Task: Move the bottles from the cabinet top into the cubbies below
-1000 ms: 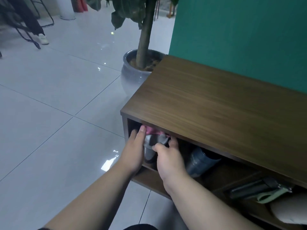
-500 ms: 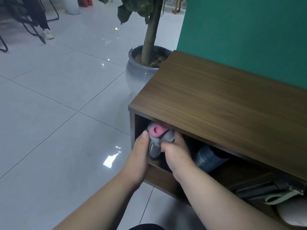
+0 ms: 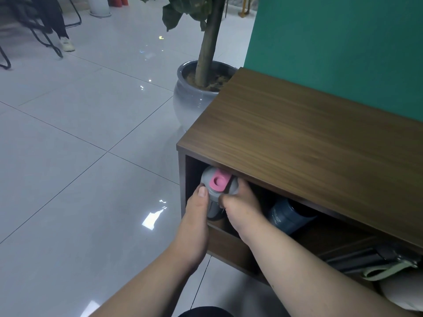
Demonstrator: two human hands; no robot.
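Walnut-brown wood grain covers the cabinet top (image 3: 309,143), which fills the head view from the 3 o'clock edge toward centre and carries no bottles in the visible portion. A teal wall (image 3: 343,46) stands behind it at 1 o'clock.

Head view, cubby level: the leftmost cubby (image 3: 194,170) opens just below the top panel's front edge, slightly below and right of frame centre. A grey bottle (image 3: 214,202) with a pink flip cap (image 3: 219,181) stands in the mouth of this cubby. Its long axis is close to vertical, tilted slightly, with the cap end pointing up toward 12 o'clock and nearly touching the underside of the top panel. The base is hidden behind the hands.

The left hand (image 3: 196,216) wraps the bottle from the 9 o'clock side, thumb pressed against the grey collar under the cap. The right hand (image 3: 240,209) closes on the bottle from the 3 o'clock side, fingers curled at the neck. Both hands are clamped on the same bottle, nearly touching each other.

A dark blue bottle (image 3: 288,216) lies tilted in the cubby space at 3 o'clock of the right hand. Further toward 4 o'clock, a dark item with a pale green strap (image 3: 386,268) rests in the lower compartment; its exact kind cannot be determined.

A grey ceramic planter (image 3: 192,99) with a tree trunk stands on the tiled floor (image 3: 80,145) at 12 o'clock of the cabinet's left end.
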